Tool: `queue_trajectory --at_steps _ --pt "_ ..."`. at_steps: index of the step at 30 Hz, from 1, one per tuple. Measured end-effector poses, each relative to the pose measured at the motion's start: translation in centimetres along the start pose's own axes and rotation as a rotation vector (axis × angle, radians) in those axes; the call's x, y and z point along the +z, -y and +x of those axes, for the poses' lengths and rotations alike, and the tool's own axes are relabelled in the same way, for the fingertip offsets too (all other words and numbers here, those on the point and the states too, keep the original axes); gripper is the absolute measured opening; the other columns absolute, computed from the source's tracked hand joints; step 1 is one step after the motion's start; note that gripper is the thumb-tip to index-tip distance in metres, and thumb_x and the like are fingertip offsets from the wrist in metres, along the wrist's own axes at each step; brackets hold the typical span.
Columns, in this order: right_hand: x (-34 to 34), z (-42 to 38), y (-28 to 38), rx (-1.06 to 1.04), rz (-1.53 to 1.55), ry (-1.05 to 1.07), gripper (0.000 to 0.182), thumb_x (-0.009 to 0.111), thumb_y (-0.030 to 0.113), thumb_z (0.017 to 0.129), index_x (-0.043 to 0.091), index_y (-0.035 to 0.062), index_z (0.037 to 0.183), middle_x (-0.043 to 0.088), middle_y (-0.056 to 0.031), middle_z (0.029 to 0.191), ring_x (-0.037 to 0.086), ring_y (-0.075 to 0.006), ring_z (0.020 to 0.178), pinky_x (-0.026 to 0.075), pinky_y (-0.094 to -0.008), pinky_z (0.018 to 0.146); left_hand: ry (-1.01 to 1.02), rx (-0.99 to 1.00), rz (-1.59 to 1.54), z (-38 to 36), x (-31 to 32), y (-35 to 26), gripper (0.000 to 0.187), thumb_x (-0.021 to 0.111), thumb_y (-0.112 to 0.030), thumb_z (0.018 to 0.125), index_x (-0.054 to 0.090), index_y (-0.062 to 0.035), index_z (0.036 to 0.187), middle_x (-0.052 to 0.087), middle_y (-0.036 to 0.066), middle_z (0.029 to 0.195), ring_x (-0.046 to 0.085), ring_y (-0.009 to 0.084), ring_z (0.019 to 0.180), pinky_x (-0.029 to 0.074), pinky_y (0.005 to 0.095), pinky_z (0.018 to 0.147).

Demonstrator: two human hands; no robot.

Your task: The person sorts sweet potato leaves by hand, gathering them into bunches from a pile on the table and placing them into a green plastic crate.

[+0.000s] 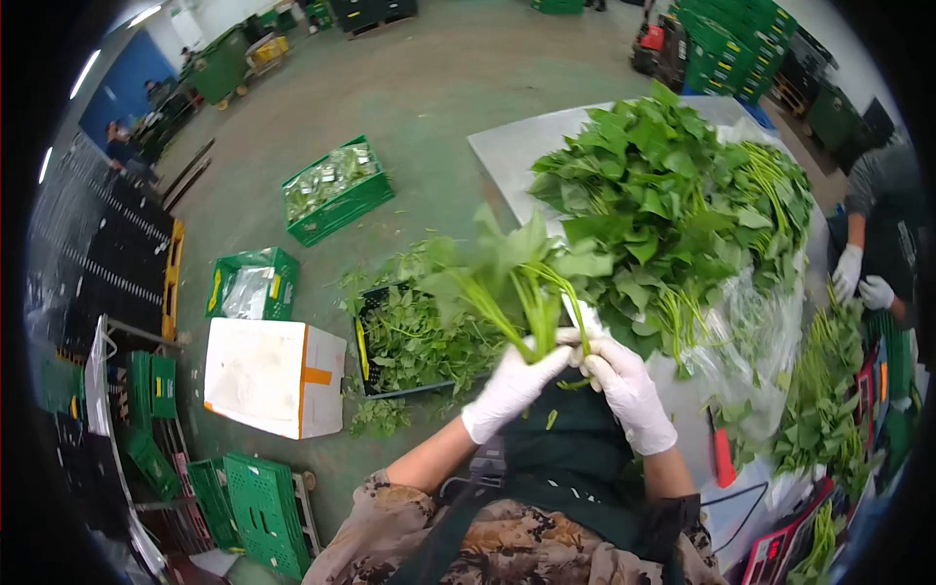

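Note:
A bunch of leafy green stems (531,297) stands upright in my gloved left hand (517,385), its leaves blurred. Close beside it, the fingers of my gloved right hand (626,390) are pinched on a single leafy stem that bends over from the bunch; the two hands nearly touch. Just beyond my right hand, a large heap of leafy greens (643,185) covers much of the metal table (502,146). Left of the bunch, a dark crate (366,356) on the floor is filled with loose greens.
A red-handled tool (722,458) lies by the table's near edge, close to clear plastic (751,336). To the right, a co-worker's gloved hands (848,273) touch more greens. A white box (255,375) and green crates (341,210) stand on the floor at left.

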State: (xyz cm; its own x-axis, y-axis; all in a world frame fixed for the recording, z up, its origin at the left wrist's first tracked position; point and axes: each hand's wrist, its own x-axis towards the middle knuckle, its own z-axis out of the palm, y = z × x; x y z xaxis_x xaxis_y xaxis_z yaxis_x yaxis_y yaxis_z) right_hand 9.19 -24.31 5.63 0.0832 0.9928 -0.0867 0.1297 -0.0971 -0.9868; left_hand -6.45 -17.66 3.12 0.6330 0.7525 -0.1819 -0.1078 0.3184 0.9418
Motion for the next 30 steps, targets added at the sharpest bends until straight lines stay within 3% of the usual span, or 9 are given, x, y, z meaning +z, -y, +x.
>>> queue_trajectory --at_steps 4,6,8,10,12,14,16,22,30 --pt "0.1 1.1 -0.3 -0.078 0.218 -0.267 0.015 0.046 0.012 0.092 0.057 0.0028 0.093 0.051 0.0017 0.077 0.041 -0.0039 0.061 0.034 -0.0169 0.056 -0.343 0.127 -0.159 0.4 -2.4 -0.1 0.031 0.054 -0.028 0.092 0.06 0.0002 0.104 0.065 0.01 0.095 0.063 0.0172 0.084 0.051 0.0307 0.079" --pt "0.6 2.4 -1.5 -0.015 0.213 -0.166 0.014 0.048 0.009 0.089 0.06 0.003 0.095 0.05 -0.0009 0.077 0.045 -0.0055 0.064 0.038 -0.0202 0.057 -0.561 0.261 -0.257 1.0 -5.8 0.6 0.031 0.052 -0.03 0.093 0.057 -0.0015 0.106 0.063 0.007 0.09 0.062 0.0169 0.082 0.051 0.0302 0.078" --pt "1.2 3.4 -1.8 0.01 -0.132 0.049 0.018 0.05 0.016 0.09 0.06 0.0037 0.098 0.055 -0.0084 0.082 0.055 -0.0156 0.072 0.044 -0.0292 0.064 -0.634 0.366 -0.24 0.4 -8.0 -0.1 0.027 0.049 -0.025 0.095 0.055 -0.0037 0.111 0.062 0.005 0.087 0.06 0.0137 0.079 0.049 0.0282 0.075" --pt "1.8 4.4 -4.9 -0.314 -0.77 0.06 0.021 0.05 0.02 0.09 0.059 0.005 0.101 0.059 -0.0112 0.088 0.059 -0.0238 0.077 0.047 -0.0352 0.069 -0.584 0.416 -0.146 0.0 -8.0 -1.3 0.028 0.048 -0.024 0.095 0.055 -0.0023 0.111 0.06 0.004 0.079 0.057 0.0104 0.072 0.047 0.0255 0.069" --pt "1.2 3.8 -4.5 -0.375 -0.793 -0.034 0.025 0.05 0.023 0.09 0.058 0.0067 0.107 0.061 -0.012 0.093 0.06 -0.0273 0.085 0.047 -0.0376 0.074 -0.44 0.408 0.007 -0.6 -6.7 -2.6 0.028 0.049 -0.024 0.095 0.057 -0.0003 0.108 0.056 0.001 0.068 0.052 0.0082 0.062 0.043 0.0223 0.06" --pt "0.4 3.9 -4.1 -0.22 -0.395 -0.134 0.021 0.057 0.019 0.086 0.063 0.0068 0.102 0.062 -0.011 0.092 0.061 -0.0234 0.08 0.048 -0.0319 0.071 -0.381 0.218 -0.029 -1.1 -5.4 -2.5 0.028 0.05 -0.024 0.094 0.06 0.0013 0.103 0.051 -0.001 0.06 0.047 0.0071 0.054 0.038 0.0209 0.052" --pt "-0.5 3.3 -1.6 -0.184 -0.302 -0.182 0.018 0.059 0.009 0.084 0.063 0.0035 0.101 0.059 -0.0055 0.086 0.054 -0.0119 0.071 0.044 -0.0228 0.066 -0.092 0.2 -0.117 -0.8 -4.5 -2.1 0.031 0.052 -0.025 0.093 0.059 0.0044 0.101 0.046 -0.001 0.054 0.042 0.0094 0.048 0.038 0.0238 0.052" --pt "-1.4 2.2 2.4 -0.144 0.099 -0.02 0.019 0.058 0.014 0.088 0.063 -0.0004 0.1 0.058 -0.004 0.093 0.053 -0.0106 0.078 0.042 -0.0225 0.072 0.285 0.163 -0.105 -0.4 -2.5 -1.6 0.031 0.054 -0.027 0.092 0.062 -0.0009 0.107 0.04 -0.006 0.056 0.036 0.0042 0.05 0.027 0.0196 0.047" --pt "0.1 1.8 3.1 -0.162 0.138 -0.056 0.02 0.065 0.018 0.084 0.063 0.0014 0.094 0.056 -0.002 0.085 0.05 -0.0073 0.072 0.041 -0.0213 0.066 0.292 0.02 0.206 -1.3 -1.1 -3.2 0.023 0.054 -0.022 0.09 0.065 -0.0081 0.105 0.051 -0.004 0.074 0.043 0.0053 0.061 0.038 0.0204 0.057"
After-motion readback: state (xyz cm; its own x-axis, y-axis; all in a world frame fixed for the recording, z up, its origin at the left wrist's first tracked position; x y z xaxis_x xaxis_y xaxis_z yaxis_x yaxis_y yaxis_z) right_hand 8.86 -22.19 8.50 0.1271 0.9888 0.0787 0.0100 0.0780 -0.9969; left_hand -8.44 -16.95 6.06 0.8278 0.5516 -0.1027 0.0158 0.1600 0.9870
